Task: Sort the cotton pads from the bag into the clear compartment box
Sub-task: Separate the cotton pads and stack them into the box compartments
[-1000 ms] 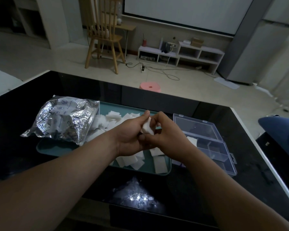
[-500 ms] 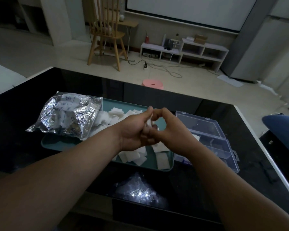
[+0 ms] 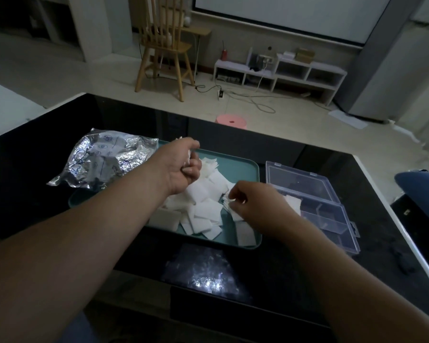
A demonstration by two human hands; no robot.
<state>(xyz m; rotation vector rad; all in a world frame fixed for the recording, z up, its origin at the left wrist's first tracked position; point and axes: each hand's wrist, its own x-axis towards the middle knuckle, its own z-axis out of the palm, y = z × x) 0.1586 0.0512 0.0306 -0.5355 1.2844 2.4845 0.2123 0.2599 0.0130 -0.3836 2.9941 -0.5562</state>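
Several white square cotton pads (image 3: 203, 209) lie heaped in a teal tray (image 3: 243, 167). A crumpled silver foil bag (image 3: 104, 159) rests on the tray's left end. My left hand (image 3: 181, 164) hovers over the heap's far side, fingers curled round a few pads. My right hand (image 3: 253, 206) pinches a small stack of pads at the tray's right side. The clear compartment box (image 3: 315, 204) stands open just right of the tray, lid tilted back, with a pad in one compartment.
Everything sits on a glossy black table (image 3: 35, 157) whose right edge runs close to the box. A blue object (image 3: 421, 184) lies past that edge. On the floor beyond stand a pink stool (image 3: 230, 121), a wooden chair (image 3: 164, 48) and a low white shelf (image 3: 280, 68).
My hands, joined over the tray on one bunch of pads, have parted. The left went back left; the right dropped toward the tray's right side with pads.
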